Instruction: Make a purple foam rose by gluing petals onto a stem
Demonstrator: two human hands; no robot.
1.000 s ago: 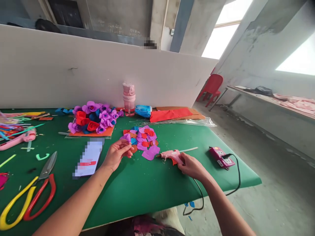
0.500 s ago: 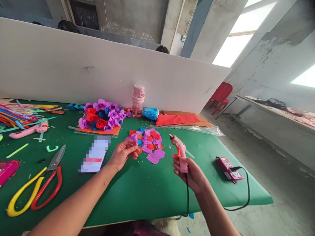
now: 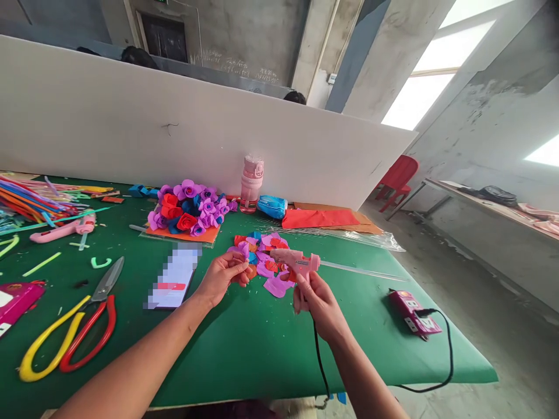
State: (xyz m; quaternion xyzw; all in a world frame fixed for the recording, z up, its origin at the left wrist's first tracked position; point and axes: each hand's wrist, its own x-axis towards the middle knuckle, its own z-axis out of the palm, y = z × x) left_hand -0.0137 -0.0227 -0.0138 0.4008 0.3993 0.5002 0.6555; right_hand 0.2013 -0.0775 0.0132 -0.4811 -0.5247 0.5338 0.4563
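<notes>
My right hand (image 3: 318, 299) grips a pink glue gun (image 3: 297, 262) by its handle, its nozzle pointing left. A clear glue stick (image 3: 362, 270) sticks out of the gun's back end. Between the fingertips of my left hand (image 3: 225, 274) is a purple paper petal (image 3: 242, 249), close to the nozzle. Whether the nozzle touches the petal I cannot tell. Beneath and behind both hands lies a pile of purple, red, blue and brown paper pieces (image 3: 277, 286). Farther back, finished paper flowers (image 3: 187, 205) in purple, red and blue sit bunched on an orange sheet.
Left of me are scissors (image 3: 105, 291), a phone (image 3: 174, 276), a second pink glue gun (image 3: 65, 228) and coloured strips (image 3: 30, 201). A pink bottle (image 3: 252, 183) and blue packet (image 3: 271, 206) stand by the white partition (image 3: 196, 122). At right, a magenta box (image 3: 414, 314) has the black cord plugged in.
My right hand has brought the glue gun leftward and turned it from upright to level, its nozzle now near the petal. My left hand still pinches the petal. The view has shifted slightly.
</notes>
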